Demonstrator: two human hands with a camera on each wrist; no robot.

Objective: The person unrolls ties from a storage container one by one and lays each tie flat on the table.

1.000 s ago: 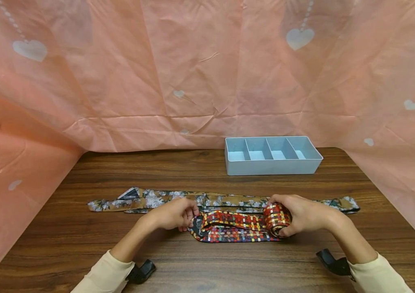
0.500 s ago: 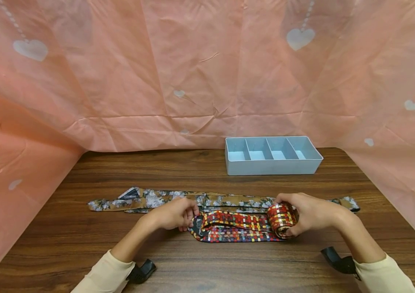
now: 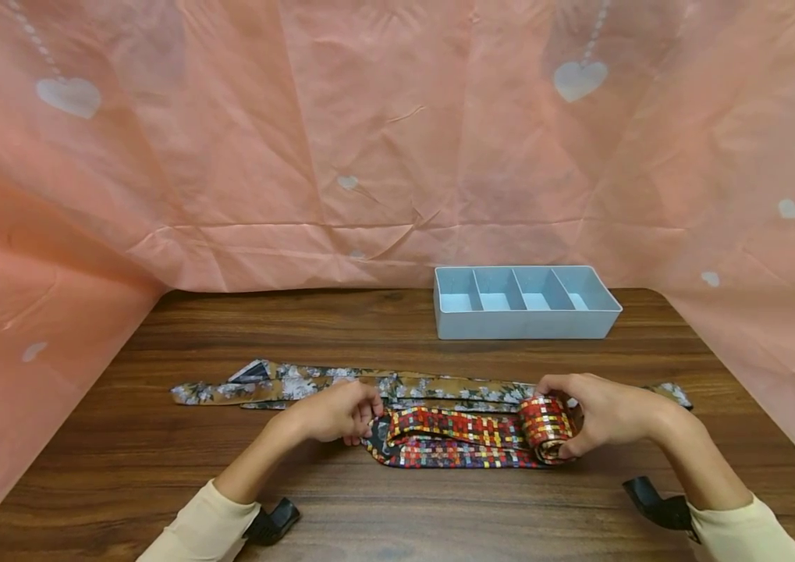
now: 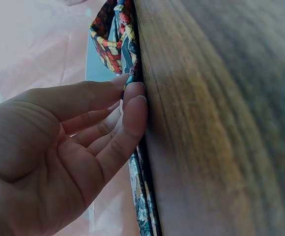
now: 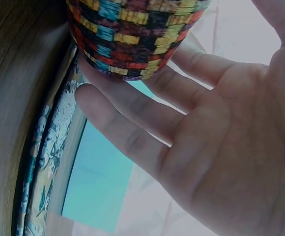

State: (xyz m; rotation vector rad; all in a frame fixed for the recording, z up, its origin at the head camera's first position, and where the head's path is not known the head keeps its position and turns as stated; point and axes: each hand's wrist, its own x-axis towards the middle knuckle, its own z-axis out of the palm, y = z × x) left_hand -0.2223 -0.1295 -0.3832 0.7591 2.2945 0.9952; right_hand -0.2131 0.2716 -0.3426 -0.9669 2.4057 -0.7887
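A multicoloured checked necktie point(image 3: 453, 428) lies partly rolled on the wooden table. At its left end, my left hand point(image 3: 337, 412) pinches the tie's dark-lined tip between thumb and fingertips, which the left wrist view shows close up. My right hand point(image 3: 608, 415) holds the coiled roll point(image 3: 547, 425) at the other end, thumb at the near side and fingers at the far side. In the right wrist view the palm point(image 5: 231, 142) stands away from the roll. Behind both hands a brown floral necktie point(image 3: 439, 386) lies stretched out, its right part hidden by my right hand.
A pale blue box point(image 3: 523, 325) with several compartments stands on the table point(image 3: 341, 328) at the back right. Pink cloth point(image 3: 383, 156) with white hearts hangs behind and at the sides. A black strap piece point(image 3: 274, 521) sits at each wrist.
My right hand has shifted a little to the right with the roll, and more of the checked tie shows to its left. My left hand keeps its place on the tip.
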